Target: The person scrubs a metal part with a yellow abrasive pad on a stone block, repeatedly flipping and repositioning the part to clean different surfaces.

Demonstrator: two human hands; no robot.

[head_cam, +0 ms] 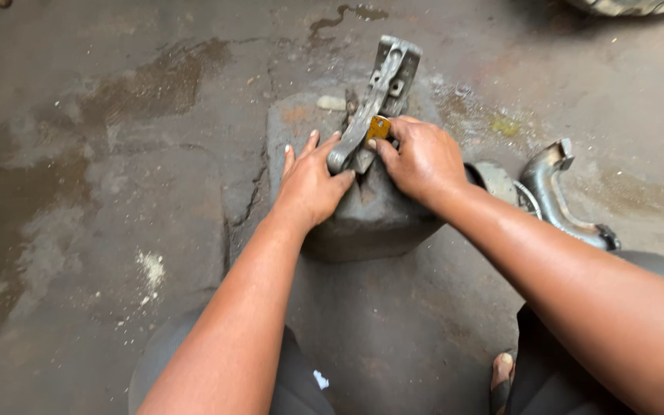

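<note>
A grey cast-metal bracket (385, 83) lies slanted across the top of a heavy dark metal block (370, 215) on the floor. My left hand (310, 183) grips the bracket's near, rounded end, thumb hooked under it. My right hand (423, 157) pinches a small yellow-orange piece (379, 127) against the bracket's middle. The bracket's far end sticks out past the block, up and away from me.
The floor is stained concrete with damp patches (147, 84) and a crack (249, 201) left of the block. A curved metal pipe piece (553, 192) lies to the right. A tyre edge (628, 6) shows top right. My knees and a toe (502, 372) frame the bottom.
</note>
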